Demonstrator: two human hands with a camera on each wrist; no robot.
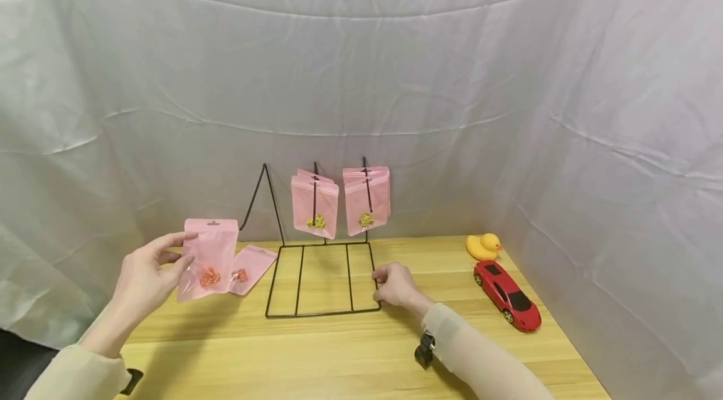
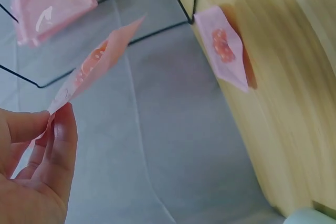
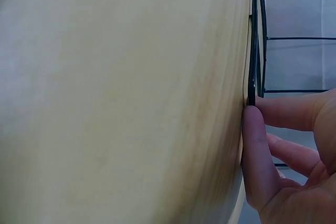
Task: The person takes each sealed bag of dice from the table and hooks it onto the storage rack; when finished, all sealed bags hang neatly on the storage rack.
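My left hand (image 1: 148, 269) pinches a pink zip bag (image 1: 217, 243) by its side edge, with orange dice inside, raised in front of the rack's left prong. In the left wrist view, thumb and fingertips meet on the bag (image 2: 97, 69), which is seen nearly edge-on. My right hand (image 1: 397, 286) is at the front right corner of the black wire display rack (image 1: 324, 313). Up close in the right wrist view, thumb and forefinger pinch the rack's wire (image 3: 253, 61). Pink bags with yellow dice (image 1: 315, 202) hang on the middle and right prongs; the left prong (image 1: 252, 199) holds none.
Another pink bag with orange dice (image 1: 252, 271) lies on the wooden table (image 1: 316, 356), left of the rack. A yellow rubber duck (image 1: 482, 247) and a red toy car (image 1: 506, 295) stand at the right edge. A grey curtain (image 1: 350, 73) closes off the back and sides.
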